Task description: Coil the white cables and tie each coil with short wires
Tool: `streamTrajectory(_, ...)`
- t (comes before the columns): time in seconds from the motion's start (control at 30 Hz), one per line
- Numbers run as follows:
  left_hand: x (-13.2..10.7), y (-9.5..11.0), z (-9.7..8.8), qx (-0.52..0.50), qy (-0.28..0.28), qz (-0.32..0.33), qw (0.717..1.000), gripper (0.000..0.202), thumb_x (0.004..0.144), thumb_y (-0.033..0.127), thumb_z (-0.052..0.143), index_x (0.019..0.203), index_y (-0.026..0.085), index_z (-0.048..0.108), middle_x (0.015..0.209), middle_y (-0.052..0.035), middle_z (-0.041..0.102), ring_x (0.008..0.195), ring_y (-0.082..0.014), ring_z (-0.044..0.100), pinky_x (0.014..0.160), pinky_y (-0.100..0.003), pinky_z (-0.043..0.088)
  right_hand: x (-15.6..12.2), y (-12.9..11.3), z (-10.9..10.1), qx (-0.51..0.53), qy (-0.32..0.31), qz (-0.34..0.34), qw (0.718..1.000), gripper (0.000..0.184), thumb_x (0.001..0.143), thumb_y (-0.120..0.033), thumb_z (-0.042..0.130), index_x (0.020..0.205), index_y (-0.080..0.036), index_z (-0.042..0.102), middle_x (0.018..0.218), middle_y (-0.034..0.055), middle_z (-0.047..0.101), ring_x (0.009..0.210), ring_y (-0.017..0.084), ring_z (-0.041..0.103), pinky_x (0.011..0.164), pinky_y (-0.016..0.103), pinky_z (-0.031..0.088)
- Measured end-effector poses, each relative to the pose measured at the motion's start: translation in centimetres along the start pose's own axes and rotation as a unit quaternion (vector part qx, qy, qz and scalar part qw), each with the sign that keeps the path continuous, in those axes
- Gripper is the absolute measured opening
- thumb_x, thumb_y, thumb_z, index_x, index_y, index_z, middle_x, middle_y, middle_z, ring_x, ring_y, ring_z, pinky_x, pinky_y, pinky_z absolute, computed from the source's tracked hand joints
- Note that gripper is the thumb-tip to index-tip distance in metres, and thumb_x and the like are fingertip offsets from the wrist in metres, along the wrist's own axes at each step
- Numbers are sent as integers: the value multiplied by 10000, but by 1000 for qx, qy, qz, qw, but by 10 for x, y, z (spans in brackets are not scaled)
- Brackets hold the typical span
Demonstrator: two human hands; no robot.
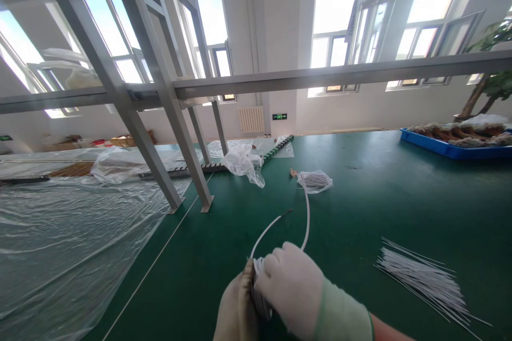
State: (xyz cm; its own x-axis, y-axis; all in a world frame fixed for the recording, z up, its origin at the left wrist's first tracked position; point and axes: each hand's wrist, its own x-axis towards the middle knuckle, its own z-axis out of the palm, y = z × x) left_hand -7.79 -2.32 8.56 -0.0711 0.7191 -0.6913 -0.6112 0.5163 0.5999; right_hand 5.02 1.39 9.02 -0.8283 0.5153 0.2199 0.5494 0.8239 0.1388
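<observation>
My left hand (pixel 237 306), in a pale glove with a darker worn fingertip, is closed around a bundled coil of white cable (pixel 262 302) low in the middle of the view. Over the coil's right side, my right hand (pixel 298 290) wears a white glove with a light green cuff, its fingers curled onto the cable. One cable end curves up and right, finishing in a dark thin tip. Another loop rises past my right hand towards a clear bag of thin white strips (pixel 315 180). My hands hide much of the coil.
Loose white ties (pixel 424 282) lie on the green table (pixel 352 224) at right. A blue tray (pixel 452 152) of brownish bundles stands at the far right. Metal frame posts (pixel 152 80) rise at left, beside plastic sheeting (pixel 80 240). Crumpled plastic (pixel 244 161) lies behind.
</observation>
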Motion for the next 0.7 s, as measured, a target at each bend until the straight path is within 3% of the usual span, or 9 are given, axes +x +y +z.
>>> streamTrajectory(0.1, 7, 6, 0, -89, 4, 29, 996, 196, 993, 285, 600, 906, 138, 695, 712, -41, 672, 659, -177, 667, 598, -244, 546, -13, -24, 31, 4, 36, -21, 999, 120, 915, -190, 683, 797, -170, 677, 648, 39, 630, 536, 196, 510, 471, 348, 261)
streamTrajectory(0.2, 7, 7, 8, -142, 27, 22, 989, 212, 1042, 280, 503, 983, 143, 653, 822, -28, 673, 691, -148, 671, 665, -267, 572, -25, -23, 53, 1, 100, -23, 995, 213, 931, -174, 640, 719, -189, 642, 606, 36, 599, 540, 199, 505, 478, 362, 238)
streamTrajectory(0.3, 3, 6, 15, -169, 32, -3, 985, 270, 1048, 335, 481, 903, 164, 632, 802, -39, 666, 641, -151, 660, 614, -269, 574, -31, -8, 46, -4, 126, -39, 991, 241, 960, -161, 578, 731, -192, 648, 620, 31, 588, 560, 194, 477, 505, 372, 247)
streamTrajectory(0.4, 2, 5, 13, -185, 30, 1, 982, 258, 1010, 397, 557, 876, 188, 626, 657, 8, 608, 518, -145, 601, 523, -260, 535, -35, 7, 22, -11, 73, -13, 997, 167, 939, -118, 595, 811, -184, 680, 683, 24, 614, 565, 182, 442, 512, 361, 247)
streamTrajectory(0.47, 7, 5, 6, -185, 40, 17, 982, 148, 991, 365, 597, 1006, 224, 639, 664, 17, 622, 549, -171, 637, 535, -275, 541, -38, 13, 12, -13, 17, 19, 1000, 139, 914, -78, 633, 850, -188, 689, 685, 17, 619, 546, 175, 415, 510, 346, 241)
streamTrajectory(0.53, 13, 6, 0, -168, 51, 25, 984, 202, 989, 311, 598, 1186, 268, 612, 743, -10, 673, 617, -224, 692, 527, -299, 541, -42, 14, 13, -5, 2, 50, 999, 150, 915, -66, 650, 839, -191, 685, 659, 16, 607, 538, 177, 409, 519, 338, 254)
streamTrajectory(0.63, 19, 6, -4, -125, 55, 53, 989, 376, 998, 206, 546, 1358, 317, 538, 791, -31, 702, 612, -250, 709, 491, -306, 534, -52, 9, 26, 66, 31, 70, 995, 213, 978, -215, 653, 767, -205, 680, 634, 18, 588, 574, 192, 454, 556, 344, 311)
streamTrajectory(0.7, 18, 7, -1, -103, 51, 94, 989, 456, 994, 139, 517, 1392, 362, 518, 771, -3, 700, 525, -201, 664, 476, -279, 533, -61, 7, 32, 187, 31, 83, 978, 269, 989, -332, 663, 743, -229, 698, 659, 10, 602, 627, 200, 515, 599, 343, 369)
